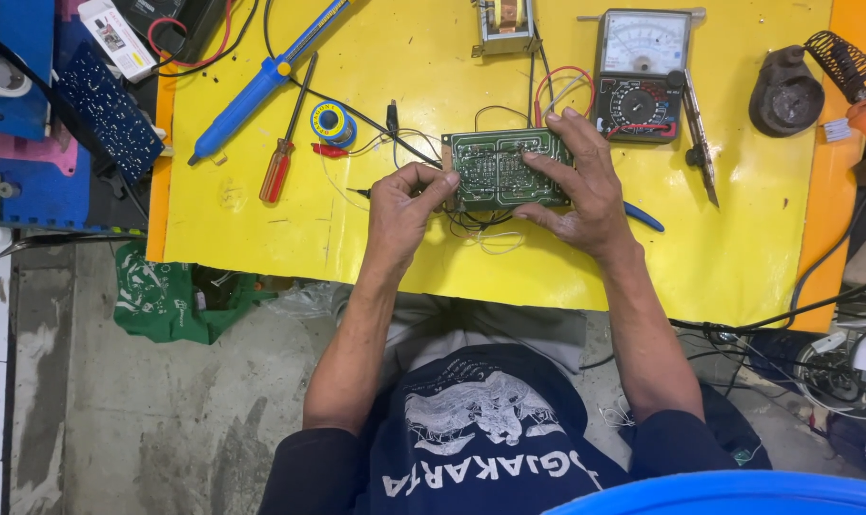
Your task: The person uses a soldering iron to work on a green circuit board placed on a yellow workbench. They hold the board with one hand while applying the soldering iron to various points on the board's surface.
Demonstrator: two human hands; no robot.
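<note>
A green circuit board [495, 164] with its solder side up lies on the yellow tabletop [261, 229]. My right hand [580, 186] rests on the board's right half, fingers spread over it. At the board's left edge, my left hand [404, 205] pinches with thumb and forefinger. Thin wires [490, 234] trail from under the board toward me.
A blue soldering iron [261, 81], a red-handled screwdriver [282, 157] and a solder spool [331, 121] lie to the left. An analog multimeter [640, 72] and a metal tool [698, 143] lie at the right, a small transformer [505, 24] behind. Cables crowd the right floor.
</note>
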